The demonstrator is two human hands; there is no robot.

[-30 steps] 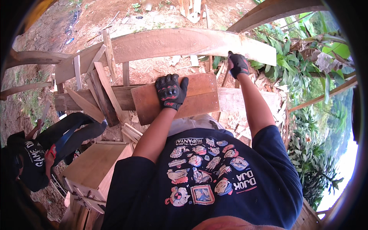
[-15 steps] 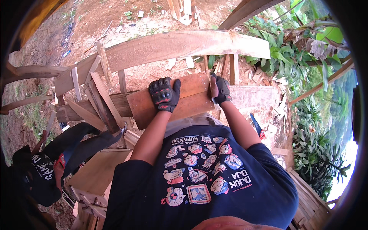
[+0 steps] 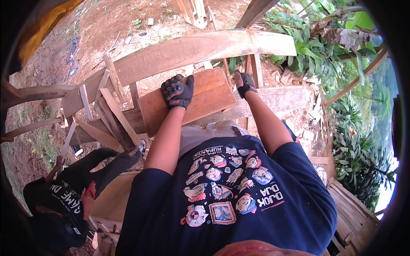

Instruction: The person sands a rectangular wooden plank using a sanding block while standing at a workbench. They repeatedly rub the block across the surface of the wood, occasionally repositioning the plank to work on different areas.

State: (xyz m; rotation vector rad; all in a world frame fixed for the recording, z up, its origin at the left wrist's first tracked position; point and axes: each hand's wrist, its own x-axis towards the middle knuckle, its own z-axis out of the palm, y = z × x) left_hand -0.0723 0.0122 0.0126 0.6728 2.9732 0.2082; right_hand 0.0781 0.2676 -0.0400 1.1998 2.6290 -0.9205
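A wide reddish-brown wooden board (image 3: 207, 96) with a lengthwise line along its middle lies slanted over a beam in front of me. My left hand (image 3: 177, 91), in a black glove with red marks, is closed on the board's far edge near its left part, fingers curled over. Just off the board's right end is my gloved right hand (image 3: 246, 84), seen from its thumb side. Its thumb stands apart from the fingers, which are partly hidden, and I see nothing held in it.
A long pale plank (image 3: 205, 47) spans the far side, above a lower beam (image 3: 277, 98). Several upright wood strips (image 3: 121, 115) lean at the left. At lower left a person (image 3: 64, 196) holds a red-handled tool (image 3: 89, 188). Wood scraps litter the ground; leafy plants (image 3: 358, 158) grow at right.
My right hand has come away from the board's right end, leaving a gap. The board and my left hand have shifted slightly left and away from me. The person at left has leaned.
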